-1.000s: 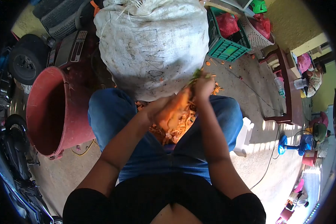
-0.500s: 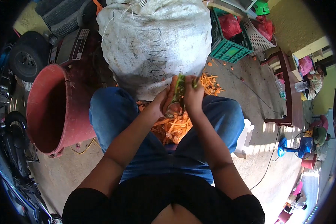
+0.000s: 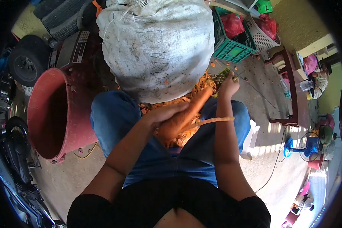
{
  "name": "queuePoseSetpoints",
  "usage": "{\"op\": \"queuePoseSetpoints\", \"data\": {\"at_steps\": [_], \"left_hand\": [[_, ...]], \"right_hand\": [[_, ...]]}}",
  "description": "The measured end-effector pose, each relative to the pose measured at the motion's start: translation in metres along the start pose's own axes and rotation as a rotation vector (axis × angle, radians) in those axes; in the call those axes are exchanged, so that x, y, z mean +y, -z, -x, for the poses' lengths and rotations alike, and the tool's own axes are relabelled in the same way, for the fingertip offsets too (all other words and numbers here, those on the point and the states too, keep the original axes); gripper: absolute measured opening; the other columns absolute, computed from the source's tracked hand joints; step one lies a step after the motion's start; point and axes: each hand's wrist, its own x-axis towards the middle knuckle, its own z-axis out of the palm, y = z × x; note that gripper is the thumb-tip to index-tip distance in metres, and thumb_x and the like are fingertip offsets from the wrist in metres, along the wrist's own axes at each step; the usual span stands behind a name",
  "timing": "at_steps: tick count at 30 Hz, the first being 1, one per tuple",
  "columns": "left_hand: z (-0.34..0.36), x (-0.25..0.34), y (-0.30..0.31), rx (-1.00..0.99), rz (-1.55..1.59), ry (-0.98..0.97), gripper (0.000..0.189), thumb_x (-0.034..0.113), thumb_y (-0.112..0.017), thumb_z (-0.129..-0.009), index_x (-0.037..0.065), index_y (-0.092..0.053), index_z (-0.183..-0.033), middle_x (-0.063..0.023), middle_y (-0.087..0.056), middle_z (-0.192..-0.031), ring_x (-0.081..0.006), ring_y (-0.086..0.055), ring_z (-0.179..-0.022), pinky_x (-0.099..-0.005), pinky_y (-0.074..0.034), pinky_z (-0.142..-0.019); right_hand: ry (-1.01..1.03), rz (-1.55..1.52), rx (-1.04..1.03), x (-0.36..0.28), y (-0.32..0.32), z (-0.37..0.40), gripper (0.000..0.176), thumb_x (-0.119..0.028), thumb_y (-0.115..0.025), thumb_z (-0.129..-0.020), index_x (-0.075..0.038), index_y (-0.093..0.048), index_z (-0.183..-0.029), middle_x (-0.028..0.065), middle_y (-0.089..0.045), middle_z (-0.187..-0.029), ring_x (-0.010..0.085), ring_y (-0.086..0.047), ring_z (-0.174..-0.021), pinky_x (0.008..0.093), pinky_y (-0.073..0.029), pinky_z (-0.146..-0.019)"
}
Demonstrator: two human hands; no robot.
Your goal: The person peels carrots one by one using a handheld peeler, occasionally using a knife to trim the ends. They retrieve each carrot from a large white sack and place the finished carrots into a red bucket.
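Observation:
A large orange carrot (image 3: pixel 186 116) slants upward to the right between the knees, blurred by motion. My left hand (image 3: pixel 169 113) holds its lower left side. Beyond the carrot's upper end, my right hand (image 3: pixel 228 86) is closed round a green tool (image 3: pixel 221 77) with a perforated-looking surface. An orange peel strip (image 3: pixel 216 119) lies across or hangs in front of my right forearm. Under the carrot and between the legs is a heap of orange peelings (image 3: pixel 186 136), with more beside the sack.
A big white sack (image 3: pixel 159 49) stands in front. A red barrel (image 3: pixel 66 114) is at the left. A green crate (image 3: pixel 235 51) and a white basket (image 3: pixel 264 41) stand at the upper right. A blue fan (image 3: pixel 288 147) and a person (image 3: pixel 322 81) are farther right.
My right hand has moved up and right with the green tool, away from my left hand. The carrot now slants across the lap, and a peel strip shows at my right forearm.

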Motion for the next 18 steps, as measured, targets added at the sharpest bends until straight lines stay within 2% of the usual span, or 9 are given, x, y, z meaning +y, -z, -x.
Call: {"op": "queuePoseSetpoints", "data": {"at_steps": [4, 5, 6, 9, 12, 14, 15, 17, 18], "left_hand": [[-0.024, -0.002, 0.036, -0.091, 0.296, 0.012, 0.04, 0.038, -0.037, -0.083, 0.0, -0.046, -0.092, -0.0124, -0.053, -0.073, -0.0216, -0.055, -0.062, -0.0337, -0.047, -0.054], [-0.027, -0.001, 0.04, -0.084, 0.295, 0.007, 0.04, 0.038, -0.037, -0.083, 0.0, -0.046, -0.092, -0.0124, -0.053, -0.073, -0.0216, -0.055, -0.062, -0.0337, -0.047, -0.054], [-0.028, 0.002, 0.042, -0.018, 0.326, -0.015, 0.04, 0.039, -0.037, -0.083, 0.001, -0.046, -0.092, -0.012, -0.053, -0.074, -0.0217, -0.055, -0.063, -0.034, -0.047, -0.053], [-0.04, -0.001, 0.049, 0.101, 0.455, -0.048, 0.04, 0.041, -0.04, -0.082, 0.004, -0.047, -0.095, -0.0105, -0.054, -0.075, -0.0225, -0.056, -0.064, -0.0345, -0.047, -0.053], [-0.035, 0.002, 0.035, 0.261, 0.451, -0.073, 0.038, 0.04, -0.042, -0.081, 0.006, -0.049, -0.097, -0.0085, -0.055, -0.076, -0.022, -0.056, -0.066, -0.0348, -0.048, -0.054], [-0.017, 0.014, 0.006, 0.432, 0.332, -0.082, 0.034, 0.036, -0.042, -0.081, 0.006, -0.05, -0.096, -0.0063, -0.057, -0.079, -0.0199, -0.057, -0.067, -0.0333, -0.048, -0.055], [-0.022, 0.008, 0.013, 0.43, 0.325, -0.079, 0.034, 0.036, -0.042, -0.081, 0.006, -0.05, -0.096, -0.0063, -0.057, -0.079, -0.0199, -0.057, -0.067, -0.0333, -0.048, -0.055], [-0.034, -0.01, 0.035, 0.054, 0.564, -0.138, 0.032, 0.032, -0.04, -0.082, 0.005, -0.051, -0.094, -0.0062, -0.057, -0.082, -0.0187, -0.057, -0.068, -0.0321, -0.048, -0.058], [-0.036, -0.01, 0.034, 0.052, 0.565, -0.136, 0.032, 0.032, -0.04, -0.082, 0.005, -0.051, -0.094, -0.0062, -0.057, -0.082, -0.0187, -0.057, -0.068, -0.0321, -0.048, -0.058]], "right_hand": [[-0.074, -0.248, -0.227, -0.046, 0.008, 0.049, 0.018, -0.016, -0.051, -0.079, 0.002, -0.052, -0.075, 0.0053, -0.054, -0.066, 0.0112, -0.048, -0.056, 0.0264, -0.038, -0.051], [-0.049, -0.275, -0.272, -0.046, 0.006, 0.055, 0.021, -0.019, -0.051, -0.079, 0.002, -0.051, -0.078, 0.0025, -0.05, -0.062, 0.0086, -0.043, -0.052, 0.0244, -0.035, -0.046], [-0.02, -0.302, -0.316, -0.046, 0.004, 0.059, 0.024, -0.021, -0.051, -0.08, 0.003, -0.05, -0.08, -0.0002, -0.045, -0.058, 0.0059, -0.038, -0.047, 0.0224, -0.031, -0.042], [-0.034, -0.502, -0.376, -0.04, 0.001, 0.061, 0.023, -0.019, -0.05, -0.081, 0.003, -0.05, -0.081, 0.0006, -0.045, -0.058, 0.0059, -0.038, -0.048, 0.0211, -0.03, -0.043], [-0.147, -0.317, -0.559, -0.052, 0.009, 0.086, 0.021, -0.019, -0.049, -0.081, 0.002, -0.052, -0.081, 0.0023, -0.051, -0.062, 0.0089, -0.043, -0.052, 0.0226, -0.034, -0.048], [-0.06, -0.214, -0.617, -0.045, 0.004, 0.101, 0.021, -0.019, -0.05, -0.08, 0.002, -0.052, -0.081, 0.0066, -0.053, -0.063, 0.0122, -0.046, -0.054, 0.0254, -0.037, -0.051], [-0.034, -0.236, -0.639, -0.036, -0.001, 0.106, 0.022, -0.019, -0.05, -0.08, 0.003, -0.052, -0.081, 0.0088, -0.054, -0.064, 0.0142, -0.048, -0.054, 0.0272, -0.038, -0.052], [0.058, -0.186, -0.607, -0.051, 0.002, 0.122, 0.022, -0.018, -0.05, -0.08, 0.003, -0.052, -0.081, 0.0112, -0.054, -0.064, 0.0177, -0.05, -0.055, 0.0287, -0.039, -0.053], [0.152, -0.131, -0.583, -0.055, 0.003, 0.125, 0.022, -0.018, -0.05, -0.079, 0.004, -0.052, -0.081, 0.0136, -0.055, -0.064, 0.0212, -0.052, -0.056, 0.0302, -0.04, -0.054]]}}
